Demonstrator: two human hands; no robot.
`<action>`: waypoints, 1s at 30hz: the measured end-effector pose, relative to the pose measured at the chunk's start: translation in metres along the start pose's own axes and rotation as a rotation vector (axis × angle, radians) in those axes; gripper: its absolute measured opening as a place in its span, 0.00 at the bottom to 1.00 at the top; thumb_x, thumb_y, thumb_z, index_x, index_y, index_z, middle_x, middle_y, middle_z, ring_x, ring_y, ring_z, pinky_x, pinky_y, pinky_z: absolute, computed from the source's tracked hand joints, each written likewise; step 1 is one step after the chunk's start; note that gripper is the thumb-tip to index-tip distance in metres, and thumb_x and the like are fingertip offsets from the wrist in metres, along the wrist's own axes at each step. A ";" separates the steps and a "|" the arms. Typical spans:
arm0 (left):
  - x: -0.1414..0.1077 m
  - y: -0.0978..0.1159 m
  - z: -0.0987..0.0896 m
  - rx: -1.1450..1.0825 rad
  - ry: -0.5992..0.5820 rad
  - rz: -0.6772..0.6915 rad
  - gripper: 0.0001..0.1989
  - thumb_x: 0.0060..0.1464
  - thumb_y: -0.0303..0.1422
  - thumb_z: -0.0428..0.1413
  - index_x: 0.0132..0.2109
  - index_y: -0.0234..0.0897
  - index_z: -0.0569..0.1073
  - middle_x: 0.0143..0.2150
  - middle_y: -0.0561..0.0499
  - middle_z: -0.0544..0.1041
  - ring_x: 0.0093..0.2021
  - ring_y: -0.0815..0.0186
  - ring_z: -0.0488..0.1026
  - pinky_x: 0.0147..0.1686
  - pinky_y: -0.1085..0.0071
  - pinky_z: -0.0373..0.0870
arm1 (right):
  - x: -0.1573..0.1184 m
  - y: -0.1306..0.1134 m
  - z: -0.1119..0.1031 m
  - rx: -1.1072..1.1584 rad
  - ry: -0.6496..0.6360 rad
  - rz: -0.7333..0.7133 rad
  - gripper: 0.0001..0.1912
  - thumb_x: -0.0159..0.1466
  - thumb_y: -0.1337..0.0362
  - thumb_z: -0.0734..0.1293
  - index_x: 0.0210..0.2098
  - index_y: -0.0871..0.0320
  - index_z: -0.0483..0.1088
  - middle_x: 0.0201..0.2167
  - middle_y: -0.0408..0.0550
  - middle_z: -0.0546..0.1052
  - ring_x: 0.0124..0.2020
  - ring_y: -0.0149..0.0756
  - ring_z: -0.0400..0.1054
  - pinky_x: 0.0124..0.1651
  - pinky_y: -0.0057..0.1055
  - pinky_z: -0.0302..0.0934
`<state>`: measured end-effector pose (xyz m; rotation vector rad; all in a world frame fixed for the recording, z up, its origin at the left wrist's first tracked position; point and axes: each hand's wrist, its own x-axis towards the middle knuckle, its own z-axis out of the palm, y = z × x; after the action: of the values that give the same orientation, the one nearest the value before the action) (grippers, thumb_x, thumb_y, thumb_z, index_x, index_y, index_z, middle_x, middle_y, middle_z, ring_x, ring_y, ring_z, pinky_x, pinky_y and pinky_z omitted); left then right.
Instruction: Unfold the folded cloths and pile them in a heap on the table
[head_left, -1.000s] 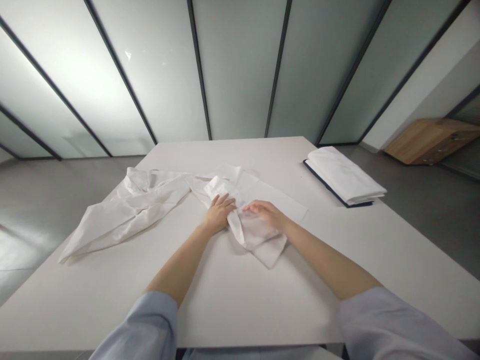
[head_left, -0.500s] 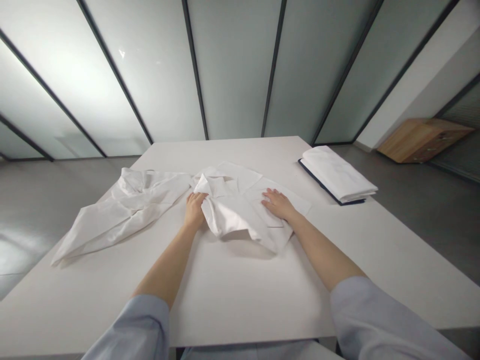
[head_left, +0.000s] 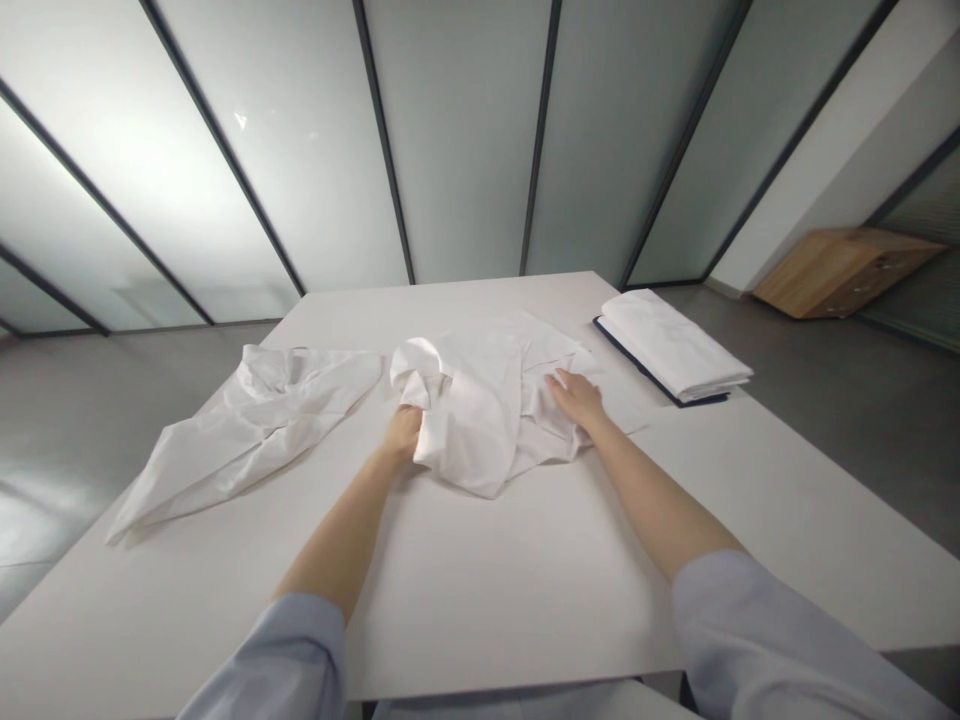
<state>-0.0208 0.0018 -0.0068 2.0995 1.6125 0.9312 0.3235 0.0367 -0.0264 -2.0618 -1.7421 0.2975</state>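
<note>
A crumpled white garment (head_left: 480, 420), which looks like a shirt or coat, lies in loose folds in front of me on the white table (head_left: 495, 600). At its left edge my left hand (head_left: 405, 428) is closed on the cloth, with the fingertips hidden under a fold. My right hand (head_left: 577, 397) rests on the right part of the garment, palm down, its fingers stretched out over the wrinkled fabric. Left of my left hand, and apart from it, a second white garment (head_left: 262, 430) is spread out in creases.
Near the table's right edge sits a folded white stack of cloth (head_left: 671, 340) on a dark blue folded piece (head_left: 701, 402). Frosted glass panels (head_left: 465, 140) stand behind the table. A wooden cabinet (head_left: 832, 275) is on the floor at the far right.
The left part of the garment has been turned over toward the right and now lies flatter, covering the patch that showed before. My right hand has shifted slightly right.
</note>
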 end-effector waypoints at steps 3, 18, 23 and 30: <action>-0.004 0.024 0.014 0.263 -0.162 0.108 0.14 0.50 0.44 0.58 0.27 0.39 0.74 0.31 0.44 0.77 0.40 0.55 0.75 0.48 0.59 0.68 | -0.007 -0.015 0.009 0.095 -0.101 -0.273 0.27 0.66 0.50 0.61 0.60 0.55 0.68 0.54 0.56 0.72 0.58 0.48 0.62 0.61 0.44 0.53; -0.006 0.060 0.015 0.410 -0.518 0.253 0.53 0.40 0.46 0.64 0.70 0.49 0.50 0.69 0.43 0.56 0.64 0.47 0.59 0.58 0.54 0.61 | -0.051 -0.069 0.021 0.766 -0.718 -0.471 0.09 0.50 0.67 0.61 0.16 0.57 0.68 0.15 0.40 0.68 0.21 0.31 0.59 0.27 0.28 0.55; 0.011 0.071 0.019 0.436 -0.565 0.234 0.32 0.45 0.45 0.60 0.58 0.42 0.69 0.52 0.43 0.72 0.55 0.51 0.68 0.55 0.58 0.65 | -0.037 -0.049 0.008 0.974 -0.118 -0.271 0.09 0.50 0.63 0.60 0.17 0.56 0.69 0.19 0.42 0.72 0.26 0.35 0.65 0.33 0.31 0.59; 0.011 0.063 0.031 0.242 -0.291 0.029 0.13 0.49 0.35 0.55 0.43 0.40 0.74 0.43 0.48 0.79 0.45 0.57 0.75 0.43 0.67 0.69 | -0.003 -0.003 -0.003 0.920 0.549 0.127 0.09 0.49 0.63 0.58 0.14 0.54 0.62 0.15 0.41 0.67 0.24 0.34 0.62 0.30 0.31 0.56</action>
<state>0.0468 -0.0033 0.0126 2.2950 1.6095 0.4279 0.3219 0.0334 -0.0228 -1.3783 -0.8829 0.4190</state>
